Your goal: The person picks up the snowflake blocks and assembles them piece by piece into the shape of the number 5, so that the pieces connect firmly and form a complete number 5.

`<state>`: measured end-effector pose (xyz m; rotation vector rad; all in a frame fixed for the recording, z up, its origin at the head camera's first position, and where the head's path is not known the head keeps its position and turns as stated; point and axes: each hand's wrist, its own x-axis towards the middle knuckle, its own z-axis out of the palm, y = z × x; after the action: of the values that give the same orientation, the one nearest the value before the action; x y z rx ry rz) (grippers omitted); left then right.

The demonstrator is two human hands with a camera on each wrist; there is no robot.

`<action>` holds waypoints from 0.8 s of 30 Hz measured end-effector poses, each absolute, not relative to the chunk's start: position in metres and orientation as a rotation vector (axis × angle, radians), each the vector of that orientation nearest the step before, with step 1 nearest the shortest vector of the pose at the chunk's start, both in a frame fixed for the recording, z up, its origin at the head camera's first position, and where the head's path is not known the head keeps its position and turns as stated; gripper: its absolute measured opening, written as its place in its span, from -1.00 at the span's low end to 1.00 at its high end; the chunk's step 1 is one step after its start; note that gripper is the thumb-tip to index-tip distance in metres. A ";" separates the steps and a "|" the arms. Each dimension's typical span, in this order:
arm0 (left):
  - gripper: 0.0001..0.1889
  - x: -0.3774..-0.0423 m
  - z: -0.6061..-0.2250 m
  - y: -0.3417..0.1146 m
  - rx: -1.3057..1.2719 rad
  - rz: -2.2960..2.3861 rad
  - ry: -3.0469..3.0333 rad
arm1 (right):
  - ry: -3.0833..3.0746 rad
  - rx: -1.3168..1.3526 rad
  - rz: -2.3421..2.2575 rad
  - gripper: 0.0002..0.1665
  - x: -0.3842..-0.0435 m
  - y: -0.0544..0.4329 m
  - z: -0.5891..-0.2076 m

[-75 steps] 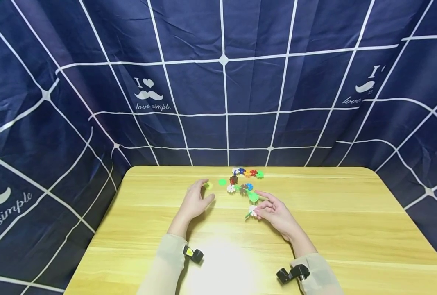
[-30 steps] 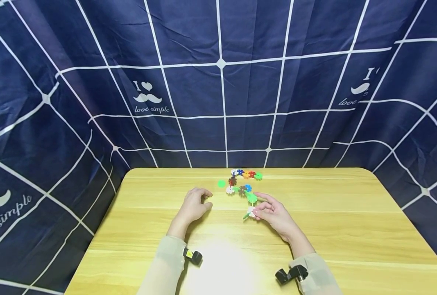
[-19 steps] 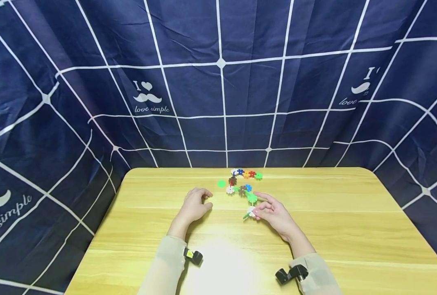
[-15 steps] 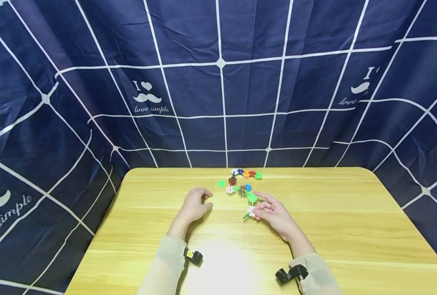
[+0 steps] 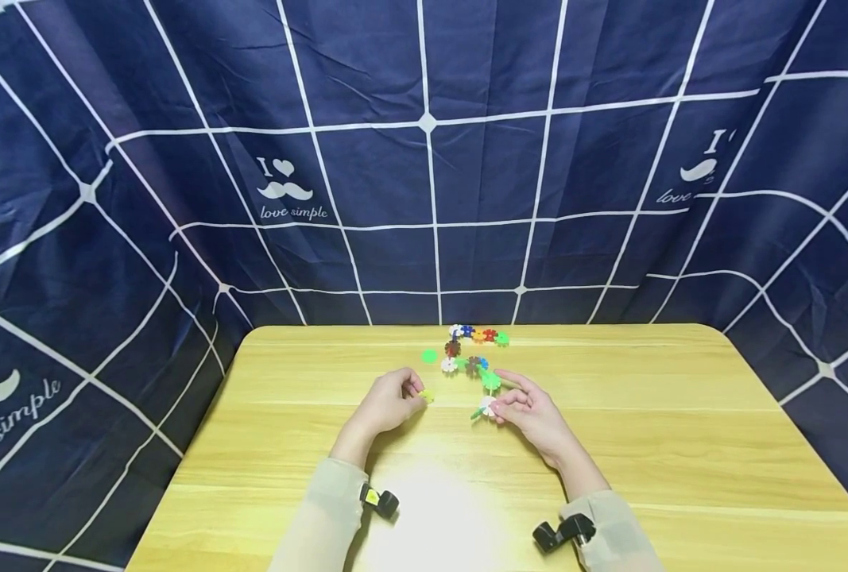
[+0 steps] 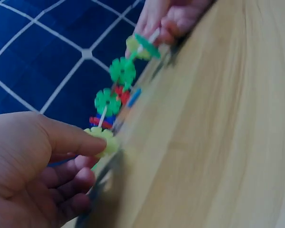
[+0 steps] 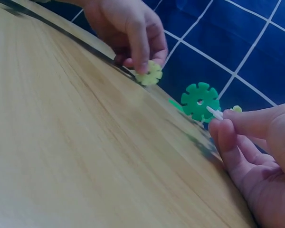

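Observation:
My left hand (image 5: 388, 403) pinches a yellow notched interlocking disc (image 5: 427, 396) between thumb and fingers, just above the table. To its right, my right hand (image 5: 536, 415) pinches a white interlocking disc (image 5: 488, 407) at the near end of a joined chain. A green disc (image 7: 199, 102) slots into that white one and faces my left hand in the right wrist view. Beyond it the chain runs through a light green disc (image 5: 491, 380), a brown disc (image 5: 473, 365) and a white disc (image 5: 449, 365). The yellow disc and the chain are apart.
A loose green disc (image 5: 429, 357) lies left of the chain. The chain's far stretch, ending in a green disc (image 5: 502, 339), is near the back edge of the wooden table (image 5: 652, 429). A dark blue checked curtain (image 5: 366, 175) surrounds the table.
My left hand has picked up the yellow disc from the table and brought it rightward, toward the chain. My right hand keeps its hold on the white disc; the chain has shifted slightly.

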<state>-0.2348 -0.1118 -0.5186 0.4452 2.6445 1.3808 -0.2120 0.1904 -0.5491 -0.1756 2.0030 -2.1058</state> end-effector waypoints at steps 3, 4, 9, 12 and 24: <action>-0.89 -0.231 -0.516 -0.102 0.459 1.488 2.512 | 1.998 -0.182 -2.124 -0.16 -0.212 0.191 -0.550; -0.90 -0.230 -0.515 -0.098 0.455 1.528 2.456 | 1.997 -0.183 -2.127 -0.16 -0.212 0.191 -0.550; -0.92 -0.226 -0.515 -0.084 0.435 1.655 2.269 | 1.987 -0.172 -2.135 -0.15 -0.212 0.191 -0.550; -0.92 -0.225 -0.518 -0.079 0.408 1.688 2.231 | 1.982 -0.147 -2.139 -0.15 -0.212 0.191 -0.550; -0.78 -0.222 -0.522 -0.071 0.268 1.820 1.958 | 1.963 -0.115 -2.173 -0.15 -0.213 0.191 -0.552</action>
<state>-0.2216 -0.0710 -0.5218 0.2683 1.9577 1.8197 -0.2131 0.1907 -0.5520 -0.1153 1.9627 -2.1729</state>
